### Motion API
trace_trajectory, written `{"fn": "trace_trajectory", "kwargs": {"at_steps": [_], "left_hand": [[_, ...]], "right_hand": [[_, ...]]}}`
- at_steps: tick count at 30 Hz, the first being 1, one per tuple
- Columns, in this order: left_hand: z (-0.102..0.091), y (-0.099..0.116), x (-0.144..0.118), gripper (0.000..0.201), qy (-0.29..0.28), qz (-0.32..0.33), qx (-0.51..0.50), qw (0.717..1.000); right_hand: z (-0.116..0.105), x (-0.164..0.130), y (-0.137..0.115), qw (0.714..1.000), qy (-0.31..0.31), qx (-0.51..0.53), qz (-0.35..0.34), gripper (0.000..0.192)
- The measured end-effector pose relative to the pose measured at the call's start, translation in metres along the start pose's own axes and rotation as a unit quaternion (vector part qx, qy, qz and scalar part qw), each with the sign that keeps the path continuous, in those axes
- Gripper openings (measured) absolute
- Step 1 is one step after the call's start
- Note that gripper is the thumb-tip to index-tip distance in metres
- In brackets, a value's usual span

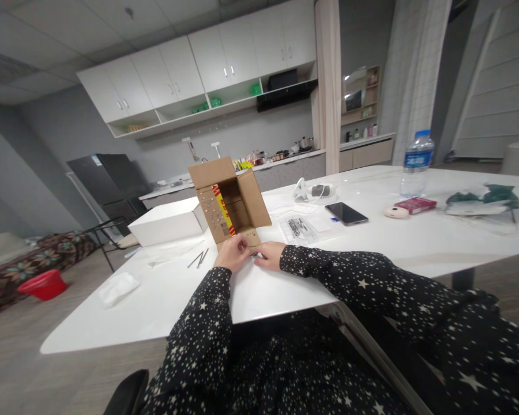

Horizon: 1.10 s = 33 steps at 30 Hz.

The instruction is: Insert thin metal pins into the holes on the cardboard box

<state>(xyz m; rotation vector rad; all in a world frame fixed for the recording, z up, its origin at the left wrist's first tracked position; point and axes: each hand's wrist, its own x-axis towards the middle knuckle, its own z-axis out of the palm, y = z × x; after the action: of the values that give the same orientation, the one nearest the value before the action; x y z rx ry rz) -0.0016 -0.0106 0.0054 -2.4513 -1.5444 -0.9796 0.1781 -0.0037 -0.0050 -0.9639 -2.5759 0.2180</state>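
Note:
An open brown cardboard box lies on its side on the white table, its flaps spread and a red and yellow strip inside. My left hand and my right hand meet at the box's near bottom flap, fingers curled on its edge. Both sleeves are black with white stars. Whether something small sits between the fingers is hidden.
A white box stands left of the carton, with two thin metal rods and a white cloth nearer. To the right lie a plastic bag of parts, a phone, a water bottle and a red packet.

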Motion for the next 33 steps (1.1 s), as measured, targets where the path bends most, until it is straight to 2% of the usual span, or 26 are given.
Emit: {"fn": "trace_trajectory", "kwargs": {"at_steps": [7,14,25,33], "left_hand": [[0.005,-0.007,0.001,0.009,-0.038,0.028,0.022,0.999],[0.006,-0.01,0.001,0.016,-0.07,0.028,0.03,0.997],[0.009,-0.014,0.001,0.019,-0.085,0.052,0.032,0.995],[0.009,-0.014,0.001,0.021,-0.092,0.043,0.037,0.994]], "right_hand": [[-0.001,0.001,-0.001,1.0,-0.008,-0.014,-0.009,0.033],[0.004,0.004,0.002,1.0,-0.004,-0.019,-0.002,0.033],[0.008,0.006,0.006,1.0,0.001,-0.023,0.009,0.035],[0.01,0.006,0.007,1.0,0.007,-0.019,0.008,0.034]]}}
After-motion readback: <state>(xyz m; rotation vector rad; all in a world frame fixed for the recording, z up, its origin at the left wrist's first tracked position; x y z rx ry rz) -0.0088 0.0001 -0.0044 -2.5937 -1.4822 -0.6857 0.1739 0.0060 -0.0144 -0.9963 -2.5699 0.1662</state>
